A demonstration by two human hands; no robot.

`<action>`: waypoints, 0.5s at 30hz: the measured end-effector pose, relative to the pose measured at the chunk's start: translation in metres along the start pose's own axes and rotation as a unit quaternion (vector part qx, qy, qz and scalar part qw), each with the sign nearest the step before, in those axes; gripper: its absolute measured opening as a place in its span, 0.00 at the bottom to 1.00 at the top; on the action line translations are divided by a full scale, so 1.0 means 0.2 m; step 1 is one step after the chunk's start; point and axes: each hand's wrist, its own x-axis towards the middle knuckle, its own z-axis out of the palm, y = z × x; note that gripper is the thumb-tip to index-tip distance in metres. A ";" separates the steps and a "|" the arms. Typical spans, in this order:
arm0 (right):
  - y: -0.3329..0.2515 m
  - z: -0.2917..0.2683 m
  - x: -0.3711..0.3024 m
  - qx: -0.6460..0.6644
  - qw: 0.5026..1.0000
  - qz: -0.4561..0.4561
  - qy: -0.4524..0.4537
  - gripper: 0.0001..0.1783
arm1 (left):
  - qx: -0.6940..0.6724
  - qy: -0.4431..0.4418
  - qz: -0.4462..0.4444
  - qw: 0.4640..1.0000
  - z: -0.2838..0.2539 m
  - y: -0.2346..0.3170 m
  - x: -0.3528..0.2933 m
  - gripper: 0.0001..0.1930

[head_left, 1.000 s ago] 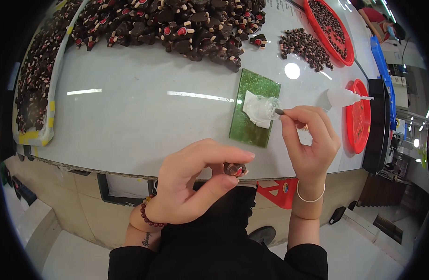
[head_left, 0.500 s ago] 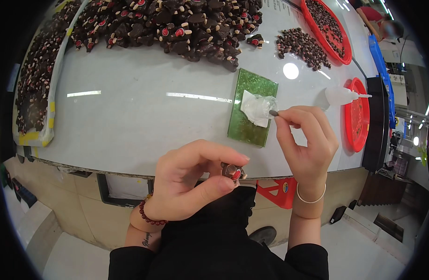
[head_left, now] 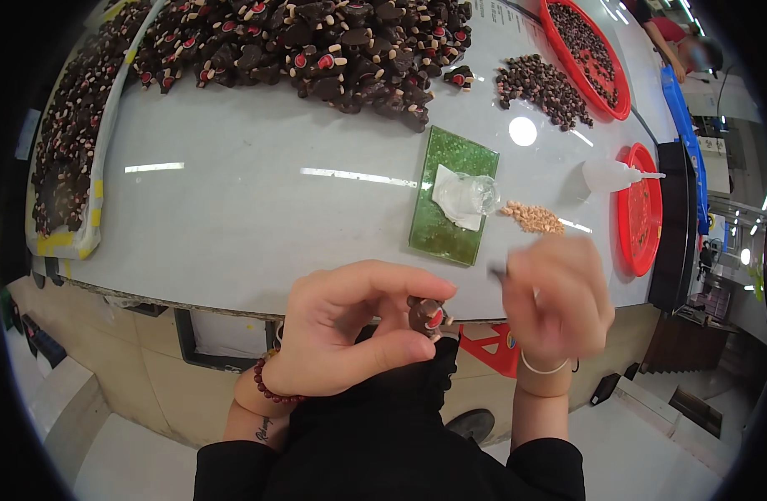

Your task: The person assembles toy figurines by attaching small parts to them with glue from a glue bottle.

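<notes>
My left hand [head_left: 350,326] pinches a small dark brown figurine [head_left: 425,317] with a red patch and pale limb tips between thumb and fingers, above the table's near edge. To its right, my right hand [head_left: 559,292] is smeared by motion. Its fingertips are closed on a small dark piece [head_left: 498,272], too blurred to name more exactly. Beyond the hands a small clear cup [head_left: 482,195] rests with a white tissue [head_left: 452,189] on a green slab [head_left: 444,240]. Beside the cup is a little heap of pale beige bits [head_left: 534,218].
A large pile of similar figurines [head_left: 333,50] covers the back of the table. More fill a tray [head_left: 95,192] at the left. Dark small parts [head_left: 542,88] lie near a red tray [head_left: 624,104]. A white squeeze bottle [head_left: 605,175] leans by another red tray [head_left: 624,242].
My right hand has drawn back from the cup toward me, still with the dark piece, uncovering the beige bits. My left hand has shifted slightly right and turned the figurine.
</notes>
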 end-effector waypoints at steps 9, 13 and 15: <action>-0.09 -0.01 -0.06 0.038 0.993 -0.111 -0.027 0.15 | 0.093 -0.048 -0.006 0.994 0.00 0.03 0.01 0.20; -0.10 -0.03 -0.06 0.030 0.993 -0.108 -0.047 0.14 | 0.130 -0.061 0.021 0.989 0.00 0.03 0.02 0.19; -0.10 -0.02 -0.06 0.019 0.993 -0.108 -0.048 0.14 | 0.129 -0.054 0.026 0.990 0.00 0.02 0.02 0.19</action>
